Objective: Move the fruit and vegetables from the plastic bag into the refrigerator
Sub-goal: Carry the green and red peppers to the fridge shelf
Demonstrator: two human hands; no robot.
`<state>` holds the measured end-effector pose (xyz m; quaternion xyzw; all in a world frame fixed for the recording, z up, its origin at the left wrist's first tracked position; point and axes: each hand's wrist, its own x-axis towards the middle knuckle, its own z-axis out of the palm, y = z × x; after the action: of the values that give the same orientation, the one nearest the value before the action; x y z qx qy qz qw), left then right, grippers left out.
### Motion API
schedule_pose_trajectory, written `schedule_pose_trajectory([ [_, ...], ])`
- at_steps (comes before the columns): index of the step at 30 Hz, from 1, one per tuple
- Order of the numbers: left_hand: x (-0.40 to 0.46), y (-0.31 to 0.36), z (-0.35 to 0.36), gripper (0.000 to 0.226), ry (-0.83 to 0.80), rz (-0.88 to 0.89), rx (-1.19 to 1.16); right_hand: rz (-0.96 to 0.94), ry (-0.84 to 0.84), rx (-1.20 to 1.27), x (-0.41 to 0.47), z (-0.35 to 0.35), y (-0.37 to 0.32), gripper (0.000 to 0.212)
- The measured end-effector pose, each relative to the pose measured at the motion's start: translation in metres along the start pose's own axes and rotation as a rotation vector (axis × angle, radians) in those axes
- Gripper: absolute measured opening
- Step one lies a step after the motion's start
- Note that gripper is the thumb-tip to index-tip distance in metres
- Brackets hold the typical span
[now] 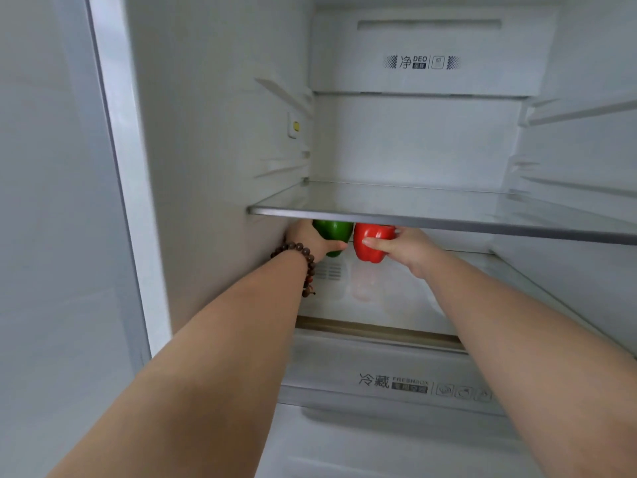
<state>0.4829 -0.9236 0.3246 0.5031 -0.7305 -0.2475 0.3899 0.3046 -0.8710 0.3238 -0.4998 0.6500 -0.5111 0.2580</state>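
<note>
Both my arms reach into the open refrigerator (220, 132), under its glass shelf (413, 220). My left hand (312, 240), with a bead bracelet on the wrist, grips a green bell pepper (333, 230) near the left wall. My right hand (403, 244) grips a red bell pepper (370, 243) right beside the green one. Both peppers hang just above the lower shelf (406, 298), and the glass shelf's front edge hides their tops. The plastic bag is out of view.
A white crisper drawer (389, 384) labelled FRESHBOX sits below the lower shelf. A deodoriser panel (424, 62) covers the upper back wall. Shelf rails (579, 110) run along the right wall. The fridge's grey frame (120, 167) stands on the left.
</note>
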Motion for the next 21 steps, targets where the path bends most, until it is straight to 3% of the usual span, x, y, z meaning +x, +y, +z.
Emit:
schedule_pose_trajectory([
  [5,0.007,-0.006,0.009,0.072,0.053,0.008,-0.072,-0.098,0.031,-0.054,0.002,0.008,0.006,0.067],
  [14,-0.001,-0.004,0.006,0.105,0.075,-0.014,-0.051,-0.143,0.032,-0.135,-0.005,0.006,0.009,0.093],
  [21,-0.017,0.004,-0.001,0.106,-0.027,-0.088,0.005,-0.131,-0.019,-0.166,-0.02,0.004,-0.001,0.092],
])
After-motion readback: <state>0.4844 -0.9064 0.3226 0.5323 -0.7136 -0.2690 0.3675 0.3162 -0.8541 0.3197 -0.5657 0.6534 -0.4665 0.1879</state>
